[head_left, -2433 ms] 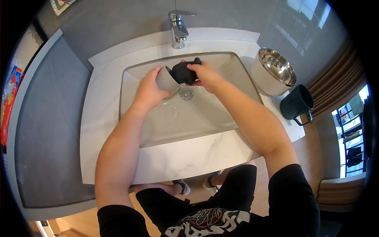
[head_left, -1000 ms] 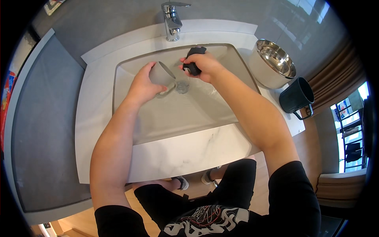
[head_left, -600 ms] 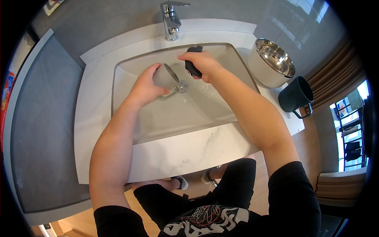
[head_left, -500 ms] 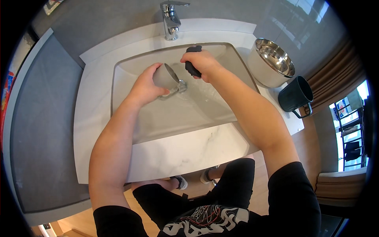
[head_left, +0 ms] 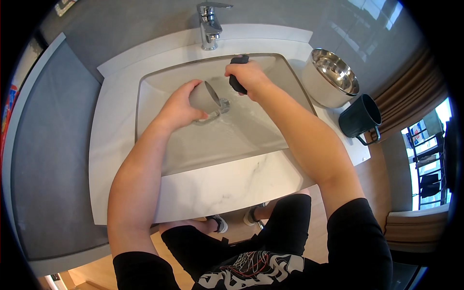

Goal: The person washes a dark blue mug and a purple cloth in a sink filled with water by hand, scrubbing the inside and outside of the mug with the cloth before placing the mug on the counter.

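Note:
My left hand point(head_left: 181, 107) is wrapped round a grey cup point(head_left: 203, 96), which lies tilted on its side with its mouth toward the right. Below the cup a pale curved edge shows, perhaps its handle. Glinting water point(head_left: 224, 104) shows at the cup's rim, near the middle of the sink basin point(head_left: 227, 142). To the right of the cup, over the far part of the basin, my right hand point(head_left: 247, 76) grips a black oblong thing point(head_left: 238, 82) held upright. Its kind I cannot make out, since the fingers cover part of it.
Behind the basin stands a chrome faucet point(head_left: 210, 26). On the right of the white counter point(head_left: 227, 191) are a white bowl point(head_left: 328, 79) with a shiny metal inside and a dark green mug point(head_left: 360, 116) with a handle. A grey panel point(head_left: 53, 145) rises at the left.
Both hands have shifted very slightly to the right, with the cup and the black thing still in them. Little else differs.

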`<state>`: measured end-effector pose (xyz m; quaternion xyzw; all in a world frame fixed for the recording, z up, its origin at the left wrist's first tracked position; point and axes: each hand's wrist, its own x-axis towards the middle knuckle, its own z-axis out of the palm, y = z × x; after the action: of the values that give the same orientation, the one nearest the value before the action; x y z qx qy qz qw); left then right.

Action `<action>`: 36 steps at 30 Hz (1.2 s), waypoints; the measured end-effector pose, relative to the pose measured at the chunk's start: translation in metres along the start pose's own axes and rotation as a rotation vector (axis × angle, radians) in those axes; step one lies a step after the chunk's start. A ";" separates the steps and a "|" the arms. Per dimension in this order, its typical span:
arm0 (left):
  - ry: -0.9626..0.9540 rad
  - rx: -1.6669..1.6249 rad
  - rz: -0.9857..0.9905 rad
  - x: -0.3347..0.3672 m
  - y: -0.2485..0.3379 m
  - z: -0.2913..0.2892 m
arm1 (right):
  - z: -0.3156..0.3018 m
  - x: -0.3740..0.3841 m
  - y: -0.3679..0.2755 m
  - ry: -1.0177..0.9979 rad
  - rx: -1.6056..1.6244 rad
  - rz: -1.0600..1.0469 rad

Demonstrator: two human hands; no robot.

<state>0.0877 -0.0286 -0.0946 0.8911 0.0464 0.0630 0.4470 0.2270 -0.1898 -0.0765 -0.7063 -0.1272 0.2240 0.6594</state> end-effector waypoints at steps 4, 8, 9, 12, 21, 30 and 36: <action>-0.002 0.021 -0.011 0.001 -0.004 0.001 | -0.001 0.001 0.000 0.052 0.023 0.017; -0.016 0.053 -0.017 0.000 -0.007 -0.002 | -0.003 0.005 0.004 -0.015 -0.147 0.079; -0.028 0.044 -0.016 0.000 -0.008 0.000 | -0.006 0.011 0.016 -0.016 -0.146 0.081; -0.071 0.050 -0.085 0.001 -0.001 0.001 | -0.013 0.024 0.042 0.085 -0.751 -0.342; 0.023 0.236 -0.112 -0.001 -0.010 0.003 | -0.016 0.018 0.057 -0.491 -1.237 -0.002; -0.239 0.253 -0.309 0.001 -0.007 -0.006 | -0.017 0.019 0.067 -0.439 -1.253 -0.076; -0.177 0.273 -0.382 0.001 -0.009 -0.003 | -0.012 0.023 0.054 -0.202 -0.888 0.101</action>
<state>0.0880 -0.0207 -0.1005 0.9204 0.1825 -0.1080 0.3284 0.2467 -0.1947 -0.1328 -0.9006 -0.2398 0.2472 0.2652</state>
